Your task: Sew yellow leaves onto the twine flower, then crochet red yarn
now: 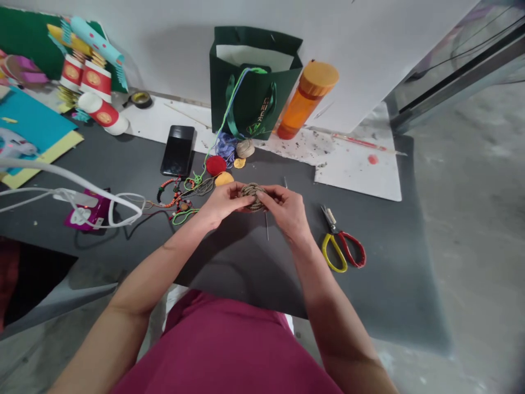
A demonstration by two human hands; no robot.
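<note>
Both my hands are up over the mat, fingers curled in and close together. My left hand [225, 202] and right hand [285, 210] pinch a round coiled twine knot [252, 197] between them from either side, at fingertip level. It's tan, rough and ropy, with tight parallel wraps. Fingers cover most of it and the underside is hidden, so I can't make out the wrap count or any loose end. A thin metal needle [267, 227] sits just below the right hand on the dark grey mat [246, 273], and a second metal tip [285, 182] pokes out just beyond it; can't tell if they're one piece. Right of my right hand: scissors [340, 243], red and yellow handles, steel blades. Beyond the left hand: a beaded cord [172, 194], a green cord [184, 217], a red felt ball [216, 165] and a yellow felt scrap [224, 178]. Further out ahead are a black phone [178, 150], a green paper bag [246, 93] and an orange bottle [309, 101]. A paint-flecked white sheet [356, 175] lies under those, up against a white wall [369, 49]. Off to the left, a white cable [61, 175] crosses the mat. Concrete floor [463, 219] at right. Far-left craft pile is cut off by the frame.
</note>
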